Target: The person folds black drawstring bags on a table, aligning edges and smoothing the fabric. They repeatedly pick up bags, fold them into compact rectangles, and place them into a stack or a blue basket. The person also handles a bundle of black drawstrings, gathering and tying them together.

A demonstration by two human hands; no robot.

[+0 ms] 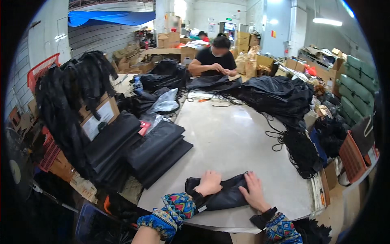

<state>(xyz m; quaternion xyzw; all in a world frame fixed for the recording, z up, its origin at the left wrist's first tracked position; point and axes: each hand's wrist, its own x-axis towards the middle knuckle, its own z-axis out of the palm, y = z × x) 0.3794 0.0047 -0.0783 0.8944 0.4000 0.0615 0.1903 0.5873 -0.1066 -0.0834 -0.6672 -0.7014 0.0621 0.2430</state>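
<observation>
Nearest are my two forearms in bright patterned sleeves, the left sleeve (172, 211) and the right sleeve (280, 229), coming in from the lower edge. Beyond them my hands rest on a folded black cloth (227, 197), which lies near the close edge of a pale table (227, 146), its long side running left to right.

My left hand (209, 184) sits towards the cloth's left end, knuckles up and fingers curled in; I cannot tell whether they pinch the fabric or only press it. My right hand (256, 193) is loose and spread over the right end, fingertips at the far edge, thumb pointing left. A small white tag (202, 209) shows at the near edge, below my left hand.

To flatten the cloth well, I judge that the left should anchor while the right strokes outward with an open palm, easing out the ridge between them. The far edge wants squaring before any more folding, and the tag should lie flat, not creased under.

Black sheets (156, 146) are stacked to the left; tangled cords (300, 152) lie to the right, both well apart from the cloth.
</observation>
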